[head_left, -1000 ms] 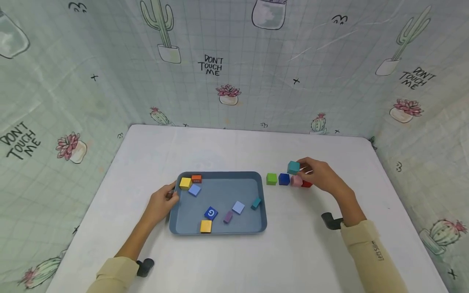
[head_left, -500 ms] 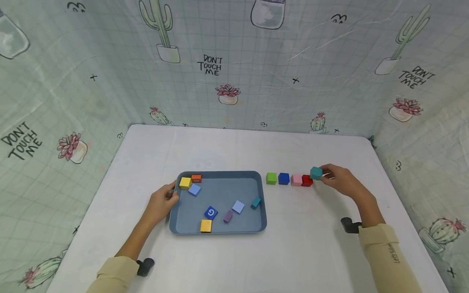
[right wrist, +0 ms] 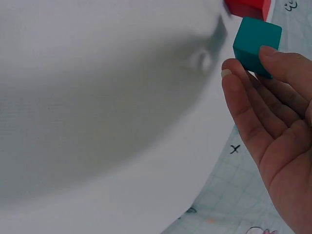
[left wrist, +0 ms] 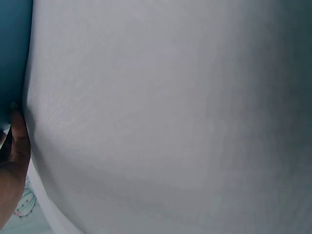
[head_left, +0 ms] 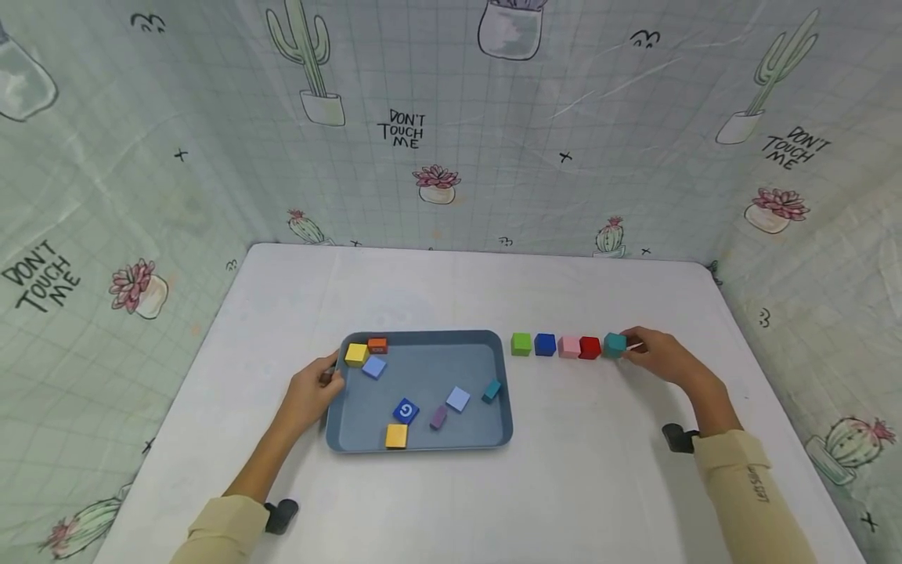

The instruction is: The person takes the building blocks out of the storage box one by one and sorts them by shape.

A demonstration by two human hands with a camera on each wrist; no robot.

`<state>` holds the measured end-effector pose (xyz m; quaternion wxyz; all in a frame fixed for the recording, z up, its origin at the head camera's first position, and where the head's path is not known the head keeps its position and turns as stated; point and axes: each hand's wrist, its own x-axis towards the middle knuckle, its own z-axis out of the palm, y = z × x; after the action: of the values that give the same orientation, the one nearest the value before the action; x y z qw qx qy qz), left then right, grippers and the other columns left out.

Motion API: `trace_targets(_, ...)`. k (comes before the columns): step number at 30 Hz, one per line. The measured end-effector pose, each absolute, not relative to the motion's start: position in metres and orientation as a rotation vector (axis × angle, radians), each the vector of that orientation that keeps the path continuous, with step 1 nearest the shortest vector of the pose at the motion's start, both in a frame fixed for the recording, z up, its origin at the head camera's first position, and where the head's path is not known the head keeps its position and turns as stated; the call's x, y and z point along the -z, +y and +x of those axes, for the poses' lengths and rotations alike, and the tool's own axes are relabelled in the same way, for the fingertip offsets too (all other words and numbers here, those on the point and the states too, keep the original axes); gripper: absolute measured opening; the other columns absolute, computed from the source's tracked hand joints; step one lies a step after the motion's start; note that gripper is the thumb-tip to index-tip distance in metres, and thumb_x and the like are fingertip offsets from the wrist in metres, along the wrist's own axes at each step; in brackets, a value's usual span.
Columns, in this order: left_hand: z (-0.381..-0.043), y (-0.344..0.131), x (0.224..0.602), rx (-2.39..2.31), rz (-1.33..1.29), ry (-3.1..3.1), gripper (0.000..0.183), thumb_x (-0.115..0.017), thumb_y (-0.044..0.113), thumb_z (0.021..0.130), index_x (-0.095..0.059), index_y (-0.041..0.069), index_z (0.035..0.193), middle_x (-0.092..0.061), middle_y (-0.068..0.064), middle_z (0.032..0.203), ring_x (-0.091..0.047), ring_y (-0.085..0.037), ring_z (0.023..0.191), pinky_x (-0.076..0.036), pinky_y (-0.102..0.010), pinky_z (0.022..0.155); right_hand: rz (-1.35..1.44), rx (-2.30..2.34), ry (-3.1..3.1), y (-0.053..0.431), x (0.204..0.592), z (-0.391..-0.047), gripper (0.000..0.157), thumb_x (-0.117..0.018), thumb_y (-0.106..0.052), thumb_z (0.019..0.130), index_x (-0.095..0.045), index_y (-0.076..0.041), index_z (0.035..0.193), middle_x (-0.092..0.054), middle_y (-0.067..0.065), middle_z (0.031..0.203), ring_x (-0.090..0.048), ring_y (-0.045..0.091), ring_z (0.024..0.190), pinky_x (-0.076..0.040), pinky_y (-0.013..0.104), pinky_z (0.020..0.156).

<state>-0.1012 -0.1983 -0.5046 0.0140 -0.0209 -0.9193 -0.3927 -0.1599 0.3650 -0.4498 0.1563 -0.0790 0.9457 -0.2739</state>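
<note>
My right hand (head_left: 662, 356) pinches a teal cube (head_left: 615, 345) between thumb and fingers at the right end of a row of blocks. To its left in the row come a red block (head_left: 589, 348), a pink cube (head_left: 569, 347), a blue cube (head_left: 545, 345) and a green cube (head_left: 521, 344). In the right wrist view the teal cube (right wrist: 256, 44) shows close by the red block (right wrist: 249, 7). My left hand (head_left: 310, 398) grips the left edge of a blue-grey tray (head_left: 423, 376), thumb near the rim; the left wrist view shows only some fingers (left wrist: 19, 139) there.
Inside the tray lie a yellow cube (head_left: 357, 355), an orange block (head_left: 377, 345), light blue blocks (head_left: 458, 399), a blue block with a white letter (head_left: 405, 410), another yellow cube (head_left: 396, 435), a purple block (head_left: 438, 417) and a small teal block (head_left: 492, 390). A patterned cloth (head_left: 451, 102) stands behind the white table.
My right hand has carried the teal cube rightward from above the pink cube, past the red block, then lowered it at the row's right end. The left hand has stayed at the tray.
</note>
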Motion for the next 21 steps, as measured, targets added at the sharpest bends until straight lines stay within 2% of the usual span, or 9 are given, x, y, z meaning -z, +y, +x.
trace_targets(21,-0.102,-0.198,0.510,1.210,-0.080,-2.856,0.047,-0.054,0.007,0.089,-0.048,-0.005,0.134,-0.063,-0.017,0.105,-0.055,-0.022,0.080,-0.049,-0.036,0.068,-0.267,0.722,2.713,0.364,0.463,-0.164,0.040,-0.056,-0.005,0.092,-0.046,0.011,0.128,-0.053,0.031,0.119,-0.050,0.046,0.108,-0.044,0.055,0.088)
